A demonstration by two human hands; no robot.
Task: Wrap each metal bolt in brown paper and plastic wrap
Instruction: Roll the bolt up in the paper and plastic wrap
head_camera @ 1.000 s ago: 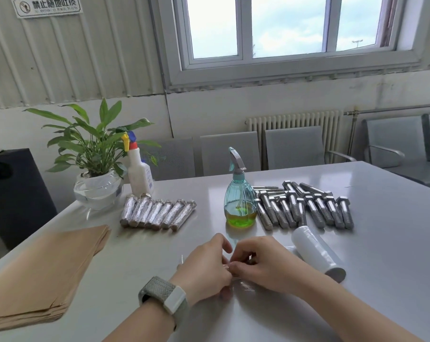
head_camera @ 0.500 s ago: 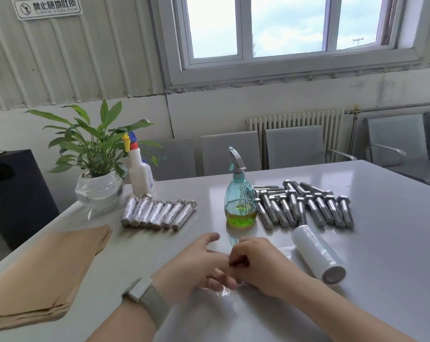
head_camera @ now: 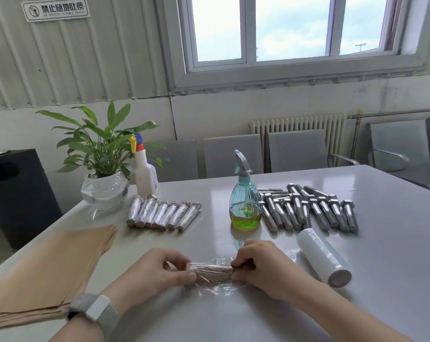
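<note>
A bolt rolled in brown paper lies crosswise on the grey table, half covered by a clear sheet of plastic wrap. My left hand pinches its left end and my right hand pinches its right end. A white roll of plastic wrap lies just right of my right hand. Several bare metal bolts lie in a row behind it. Several wrapped bolts lie in a row at the back left. A stack of brown paper sheets sits at the left edge.
A teal spray bottle with green liquid stands behind my hands. A potted plant in a glass bowl and a white spray bottle stand at the back left. Grey chairs line the table's far side.
My hands have drawn apart to the two ends of the bundle, so the paper-wrapped bolt shows between them with plastic wrap over it. The camera view has dipped slightly.
</note>
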